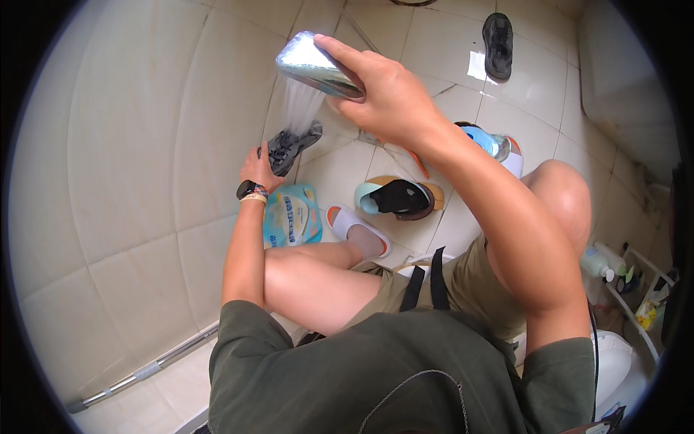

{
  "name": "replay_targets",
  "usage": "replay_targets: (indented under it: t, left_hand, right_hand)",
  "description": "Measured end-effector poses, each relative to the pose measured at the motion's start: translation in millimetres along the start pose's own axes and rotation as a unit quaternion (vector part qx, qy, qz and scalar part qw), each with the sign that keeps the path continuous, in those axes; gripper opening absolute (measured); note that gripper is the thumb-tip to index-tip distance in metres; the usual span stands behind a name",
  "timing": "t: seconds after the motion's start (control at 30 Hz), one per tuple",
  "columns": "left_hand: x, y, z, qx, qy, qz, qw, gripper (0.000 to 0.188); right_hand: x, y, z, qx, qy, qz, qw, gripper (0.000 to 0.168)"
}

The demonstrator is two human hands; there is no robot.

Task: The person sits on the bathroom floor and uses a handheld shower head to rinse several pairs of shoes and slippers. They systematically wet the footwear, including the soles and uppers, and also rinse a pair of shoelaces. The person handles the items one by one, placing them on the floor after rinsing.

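In my right hand (pixel 387 95) is a chrome shower head (pixel 312 62), held up in front of me with my fingers wrapped around it. Water streams down from it onto a dark grey lace-up shoe (pixel 290 149). My left hand (pixel 259 169) grips that shoe at its near end, close to the tiled wall; part of the shoe is hidden behind my fingers. Just below my left hand, a blue and yellow plastic bag (pixel 293 214) bearing printed writing stands on the floor. A second dark shoe (pixel 497 46) lies farther off on the wet tiles.
Between my feet sits a tan container (pixel 436 196) with black and light-blue items. A light-blue object (pixel 480 140) lies by my right sandal (pixel 512 160); my left sandal (pixel 341 219) is beside the bag. Bottles (pixel 596 263) stand on a rack at right. A metal pole (pixel 162 361) runs along the left wall.
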State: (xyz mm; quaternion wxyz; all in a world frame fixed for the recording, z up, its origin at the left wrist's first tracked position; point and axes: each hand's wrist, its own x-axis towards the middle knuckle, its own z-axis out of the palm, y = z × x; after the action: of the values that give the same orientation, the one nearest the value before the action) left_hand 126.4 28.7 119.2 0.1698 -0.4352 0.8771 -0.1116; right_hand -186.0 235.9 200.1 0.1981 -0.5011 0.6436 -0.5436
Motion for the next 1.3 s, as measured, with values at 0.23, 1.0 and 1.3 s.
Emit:
replay_targets:
  t: [0.23,1.0,1.3]
  left_hand:
    - [10.7,7.5,7.6,0.071,-0.155,0.025,0.985,0.104]
    - [25.8,8.9,-19.2,0.001,-0.042,0.109,0.993,0.107]
    - [28.3,13.3,-24.7,-0.022,-0.007,0.132,0.991,0.104]
  right_hand:
    - [-8.5,1.2,22.6,-0.016,-0.041,-0.035,0.998,0.07]
    - [-14.6,19.9,-0.2,-0.101,-0.106,-0.005,0.989,0.054]
    - [-8.1,28.1,-12.3,-0.211,-0.065,-0.04,0.975,0.05]
